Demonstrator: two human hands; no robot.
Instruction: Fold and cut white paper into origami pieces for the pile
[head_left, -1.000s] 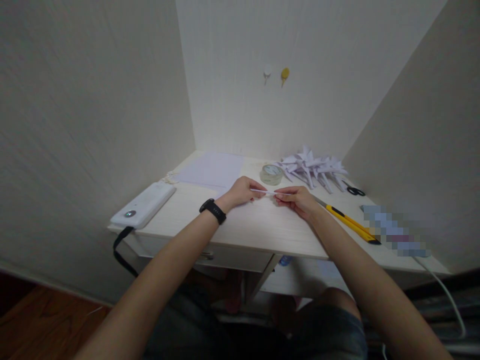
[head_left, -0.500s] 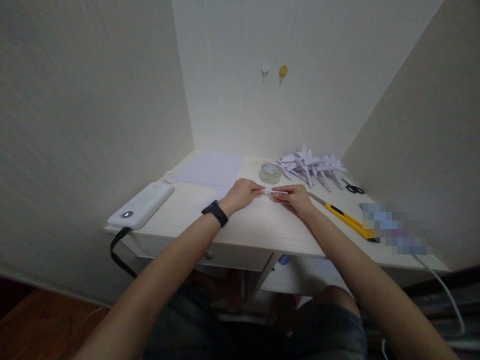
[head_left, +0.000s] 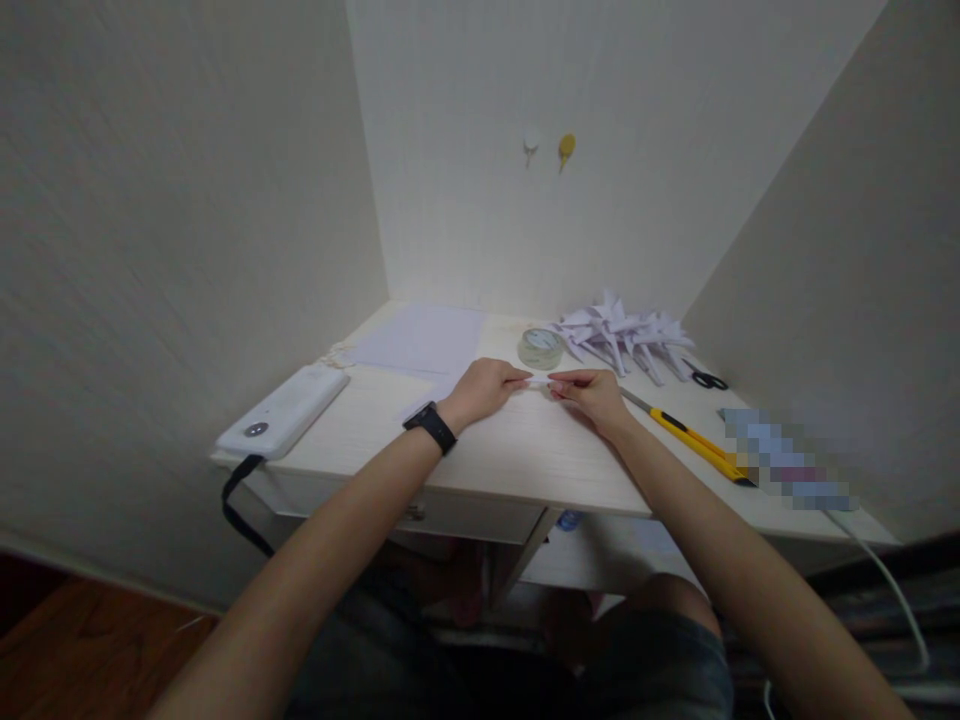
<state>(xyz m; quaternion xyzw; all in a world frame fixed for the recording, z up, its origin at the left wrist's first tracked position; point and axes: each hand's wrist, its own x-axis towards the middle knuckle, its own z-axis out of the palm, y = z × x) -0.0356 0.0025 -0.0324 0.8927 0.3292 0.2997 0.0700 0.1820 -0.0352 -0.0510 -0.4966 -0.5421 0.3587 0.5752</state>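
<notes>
Between my hands, just above the desk, is a small strip of white paper (head_left: 539, 380). My left hand (head_left: 484, 388) pinches its left end, fingers pressed together. At the other end my right hand (head_left: 591, 396) grips it between thumb and fingers. Much of the strip is hidden behind my fingers. Right behind my hands stands a roll of clear tape (head_left: 540, 349). Folded white paper pinwheels (head_left: 622, 330) lie in a heap behind my right hand. Flat sheets of white paper (head_left: 420, 337) rest at the back left of the desk.
A yellow utility knife (head_left: 701, 445) lies right of my right hand, with black scissors (head_left: 708, 379) behind it. A white device with a black strap (head_left: 289, 410) sits at the desk's left edge. Walls enclose the desk (head_left: 487, 460); two hooks (head_left: 566, 146) are on the back one.
The fingers of my right hand have shifted slightly to the right along the paper strip. My left hand and the things on the desk stay practically where they were.
</notes>
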